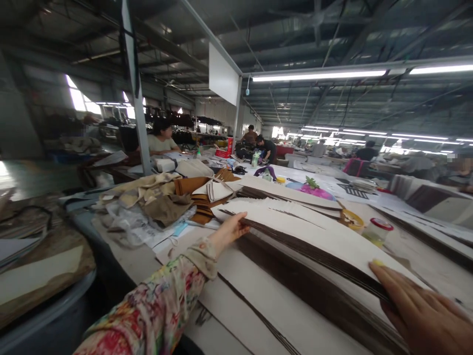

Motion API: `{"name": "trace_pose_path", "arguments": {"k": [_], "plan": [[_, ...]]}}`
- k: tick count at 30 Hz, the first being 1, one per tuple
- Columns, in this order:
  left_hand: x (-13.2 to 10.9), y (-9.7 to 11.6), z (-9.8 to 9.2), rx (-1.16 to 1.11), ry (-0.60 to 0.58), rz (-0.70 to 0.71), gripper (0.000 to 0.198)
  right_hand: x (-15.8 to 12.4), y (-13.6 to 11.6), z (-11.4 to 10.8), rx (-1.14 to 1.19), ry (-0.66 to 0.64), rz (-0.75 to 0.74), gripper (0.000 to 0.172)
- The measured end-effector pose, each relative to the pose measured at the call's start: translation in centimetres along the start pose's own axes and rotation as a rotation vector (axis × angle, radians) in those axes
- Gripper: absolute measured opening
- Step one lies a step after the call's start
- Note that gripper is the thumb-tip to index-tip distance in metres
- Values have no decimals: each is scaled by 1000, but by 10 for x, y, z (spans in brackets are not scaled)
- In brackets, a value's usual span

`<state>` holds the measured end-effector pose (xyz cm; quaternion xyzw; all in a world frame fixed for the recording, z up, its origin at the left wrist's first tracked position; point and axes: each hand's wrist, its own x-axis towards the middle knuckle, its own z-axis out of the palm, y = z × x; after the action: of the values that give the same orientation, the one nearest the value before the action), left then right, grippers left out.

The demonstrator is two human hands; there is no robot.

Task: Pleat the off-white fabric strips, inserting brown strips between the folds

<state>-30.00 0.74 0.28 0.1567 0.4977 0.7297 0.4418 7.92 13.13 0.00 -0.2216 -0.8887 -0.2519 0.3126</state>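
Note:
A long stack of cut pieces (318, 244), pale on top with dark layered edges, stretches across the table and bows slightly. My left hand (229, 231) is closed around its far left end, thumb on top and the fingers partly hidden by the edge. At the near right end, my right hand (424, 308) clasps the same stack, with something small and yellow (378, 263) at one fingertip. Beneath and in front lie more pale layered pieces (254, 291) with dark edges. The material, cloth or leather-like, cannot be made out.
Tan and brown cloth pieces (162, 199) and a clear plastic bag (127, 222) lie left of the stack. Beyond it stand a red-lidded jar (379, 230) and a yellow tub (351, 220). A metal post (142, 133) rises at left. Several people work farther back.

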Motion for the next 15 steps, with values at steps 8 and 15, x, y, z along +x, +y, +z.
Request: {"name": "trace_pose_path", "arguments": {"k": [8, 15], "plan": [[36, 7, -28, 134, 62, -11, 27, 42, -20, 38, -56, -30, -162, 46], [44, 4, -66, 478, 119, -120, 24, 25, -24, 68, 27, -193, -249, 47]]}}
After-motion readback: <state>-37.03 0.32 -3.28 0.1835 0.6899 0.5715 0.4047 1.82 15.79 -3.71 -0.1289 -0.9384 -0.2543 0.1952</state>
